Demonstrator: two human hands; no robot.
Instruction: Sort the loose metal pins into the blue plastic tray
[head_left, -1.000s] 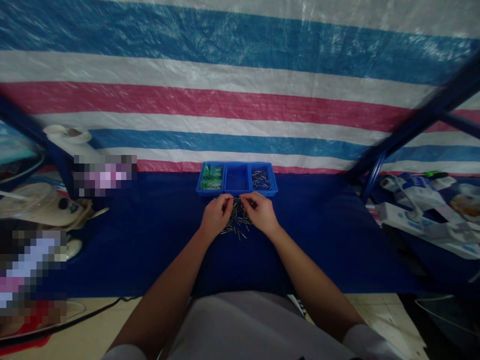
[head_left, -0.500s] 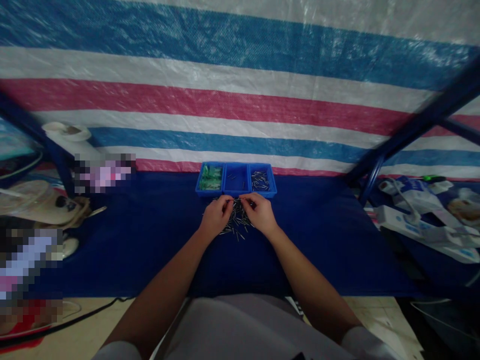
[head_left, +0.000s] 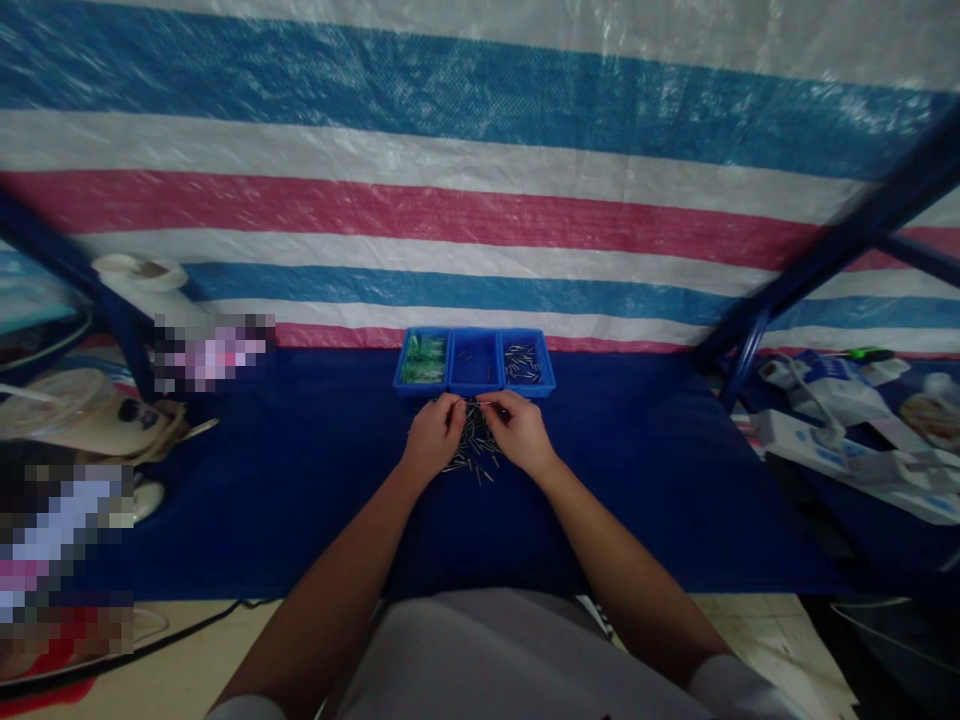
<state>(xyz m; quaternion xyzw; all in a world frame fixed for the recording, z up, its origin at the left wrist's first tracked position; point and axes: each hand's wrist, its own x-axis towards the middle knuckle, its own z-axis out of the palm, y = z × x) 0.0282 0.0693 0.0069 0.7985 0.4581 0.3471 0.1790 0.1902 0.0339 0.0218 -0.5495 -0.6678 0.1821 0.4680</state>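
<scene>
Between my two hands a thin metal pin [head_left: 472, 404] is pinched, one end in each set of fingertips. My left hand [head_left: 436, 432] is closed in a pinch at its left end. My right hand [head_left: 520, 430] closes thumb and forefinger on the right end. Below the fingers lies a loose pile of slim metal pins [head_left: 474, 450] on the dark blue table. Just beyond the hands sits a blue three-compartment tray [head_left: 475, 388]. Its left compartment holds green pieces [head_left: 424, 358], the middle a few thin pins, the right several metal pins [head_left: 523, 364].
Dark blue cloth [head_left: 300, 480] covers the table, with a striped plastic sheet [head_left: 480, 210] behind. A white power strip [head_left: 847, 460] and cables lie at the right. A lidded plastic cup [head_left: 60, 405] stands at the left, beside a white roll [head_left: 146, 285]. Blue metal posts [head_left: 810, 260] flank the table.
Both hands stay pinched close together over the pile, with the pin showing more clearly between them. The view has shifted very slightly. Tray and pile look the same.
</scene>
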